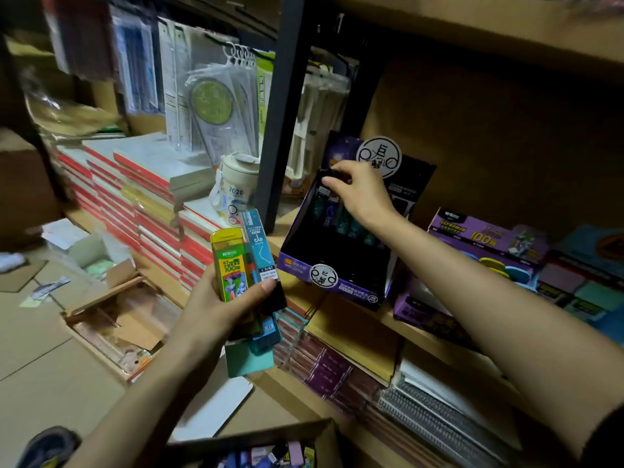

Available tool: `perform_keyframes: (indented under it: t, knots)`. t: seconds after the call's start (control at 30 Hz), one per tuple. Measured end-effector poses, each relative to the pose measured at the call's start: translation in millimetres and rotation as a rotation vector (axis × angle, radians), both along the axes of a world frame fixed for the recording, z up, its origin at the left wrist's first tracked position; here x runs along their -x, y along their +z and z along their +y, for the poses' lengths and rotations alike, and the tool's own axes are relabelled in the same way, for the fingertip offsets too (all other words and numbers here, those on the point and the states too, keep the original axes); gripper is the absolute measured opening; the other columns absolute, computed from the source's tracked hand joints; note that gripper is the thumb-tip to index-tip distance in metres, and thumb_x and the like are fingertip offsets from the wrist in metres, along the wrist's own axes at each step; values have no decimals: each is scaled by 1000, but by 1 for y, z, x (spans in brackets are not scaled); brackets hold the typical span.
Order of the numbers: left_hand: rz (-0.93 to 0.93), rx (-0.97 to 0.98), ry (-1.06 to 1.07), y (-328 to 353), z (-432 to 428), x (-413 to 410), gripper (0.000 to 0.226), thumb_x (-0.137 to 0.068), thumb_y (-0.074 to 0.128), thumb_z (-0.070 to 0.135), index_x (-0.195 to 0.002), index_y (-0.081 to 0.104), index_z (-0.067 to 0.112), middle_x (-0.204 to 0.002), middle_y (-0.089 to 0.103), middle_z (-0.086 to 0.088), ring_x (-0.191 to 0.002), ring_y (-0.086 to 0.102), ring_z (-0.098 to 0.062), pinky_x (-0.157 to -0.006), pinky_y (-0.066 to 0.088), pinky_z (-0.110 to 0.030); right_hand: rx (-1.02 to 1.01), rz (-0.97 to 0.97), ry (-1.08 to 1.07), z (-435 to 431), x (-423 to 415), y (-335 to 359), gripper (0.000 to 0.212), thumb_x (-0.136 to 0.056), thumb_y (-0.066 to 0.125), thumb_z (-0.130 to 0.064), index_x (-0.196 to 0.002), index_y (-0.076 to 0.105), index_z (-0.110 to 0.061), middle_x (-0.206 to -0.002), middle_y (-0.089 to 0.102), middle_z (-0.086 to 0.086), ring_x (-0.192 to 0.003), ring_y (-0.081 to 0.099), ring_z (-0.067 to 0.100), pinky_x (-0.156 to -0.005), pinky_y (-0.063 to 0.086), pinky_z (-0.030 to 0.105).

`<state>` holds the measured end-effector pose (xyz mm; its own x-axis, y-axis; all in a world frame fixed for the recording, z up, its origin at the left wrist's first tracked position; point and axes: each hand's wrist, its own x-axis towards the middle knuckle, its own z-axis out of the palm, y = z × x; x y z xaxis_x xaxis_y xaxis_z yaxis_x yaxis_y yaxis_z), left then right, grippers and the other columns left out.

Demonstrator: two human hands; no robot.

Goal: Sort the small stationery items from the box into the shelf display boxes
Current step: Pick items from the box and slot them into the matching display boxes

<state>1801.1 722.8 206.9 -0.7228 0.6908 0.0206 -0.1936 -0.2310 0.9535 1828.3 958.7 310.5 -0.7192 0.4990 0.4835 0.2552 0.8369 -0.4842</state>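
Right hand (361,194) pinches a small dark case (329,174) at the far edge of the purple-and-black cardboard display box (337,287).

A row of teal and dark cases (341,219) lines the box's far side, and its near half is open floor. A black metal upright (280,130) stands just left, a paler purple display box (472,233) to the right. Nearer and left, the left hand (216,298) grips a fanned bundle, a yellow plastic case (229,265) and a teal case (258,244) on top, with the thumb across them.
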Motion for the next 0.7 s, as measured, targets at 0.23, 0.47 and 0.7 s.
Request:
perform_keyframes:
  t: [0.23,0.47,0.7]
  knots:
    - [-12,-13,-1,0,-1,-1,44,-61,74,28,-102,59,19,-88,75,1,-74,73,-16,-53,54,-21,49,-15,-36,6,1,2,31,-87,66,-21,-112,66,-3,-106,66,8,-94,56,15,-72,35,14]
    - [-45,-17,-5,1,3,-6,45,-59,73,26,-101,57,18,-83,75,3,-71,72,-15,-52,55,-22,7,-123,-18,9,3,4,24,-86,67,-18,-105,68,-3,-97,68,13,-93,62,23,-82,47,30]
    - [-44,-25,1,-1,7,-9,44,-59,73,26,-99,58,19,-81,75,4,-69,72,-12,-51,54,-20,28,-23,-32,7,11,-10,24,-83,70,-15,-90,48,-12,-81,59,12,-73,56,23,-65,44,31]
